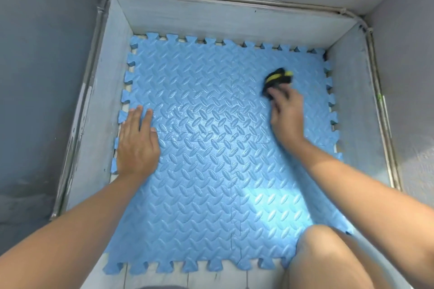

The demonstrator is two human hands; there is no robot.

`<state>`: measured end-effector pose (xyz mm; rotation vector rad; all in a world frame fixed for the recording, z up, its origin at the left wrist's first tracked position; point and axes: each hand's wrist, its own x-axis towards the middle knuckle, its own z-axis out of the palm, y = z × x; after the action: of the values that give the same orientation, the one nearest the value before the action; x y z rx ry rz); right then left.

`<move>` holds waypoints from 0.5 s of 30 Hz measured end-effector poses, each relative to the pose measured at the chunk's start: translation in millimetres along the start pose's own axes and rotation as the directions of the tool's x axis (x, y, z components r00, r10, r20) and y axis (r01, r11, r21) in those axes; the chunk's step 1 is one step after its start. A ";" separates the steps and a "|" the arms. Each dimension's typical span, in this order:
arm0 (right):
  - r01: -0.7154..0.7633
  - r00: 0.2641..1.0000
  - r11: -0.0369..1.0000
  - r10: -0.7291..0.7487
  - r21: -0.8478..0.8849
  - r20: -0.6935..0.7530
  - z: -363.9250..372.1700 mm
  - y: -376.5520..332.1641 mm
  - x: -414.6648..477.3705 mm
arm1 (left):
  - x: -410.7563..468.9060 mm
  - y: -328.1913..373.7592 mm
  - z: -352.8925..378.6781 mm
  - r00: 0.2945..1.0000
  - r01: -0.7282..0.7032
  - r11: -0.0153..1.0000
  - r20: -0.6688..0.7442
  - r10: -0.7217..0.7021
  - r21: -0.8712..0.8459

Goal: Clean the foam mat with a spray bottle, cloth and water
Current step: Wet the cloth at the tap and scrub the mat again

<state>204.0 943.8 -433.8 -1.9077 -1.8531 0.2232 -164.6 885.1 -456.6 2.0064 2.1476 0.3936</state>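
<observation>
While the left hand [137, 143] lies flat-fingered on the foam mat [211, 183], the right hand [287, 110] grips the cloth [278, 77] near its far-right corner.

Your foam mat [211, 159] is light blue, built from interlocking tiles with a raised leaf-like tread and toothed puzzle edges. It lies flat and fills the grey-walled recess [110, 124] almost from the left wall to the right one. Its middle carries a wet sheen, and a bright patch of light falls on its near right part. Your cloth [278, 78] is a dark bunched wad with yellow streaks, blurred, lying on the mat towards its far right corner, with the fingers of your right hand [287, 112] curled over its near side.
</observation>
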 end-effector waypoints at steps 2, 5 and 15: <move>0.305 0.923 0.947 -0.320 0.099 0.214 -0.5 -45.3 -54.3 | 1.1 1.1 0.1 1.000 -0.004 1.000 -0.002 0.004 -0.008; 0.640 0.528 0.676 -0.732 0.365 0.430 -3.0 -78.5 -125.6 | 1.5 -0.4 1.8 1.000 -0.010 1.000 -0.001 0.010 0.007; 0.526 0.778 0.847 -0.516 0.077 0.359 -23.4 13.8 -19.8 | 0.8 -1.8 1.8 1.000 0.010 1.000 0.014 -0.010 -0.027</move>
<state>225.0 919.7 -423.3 -1.3439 -2.5698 0.3893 -165.9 886.0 -458.8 1.9776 2.1313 0.4033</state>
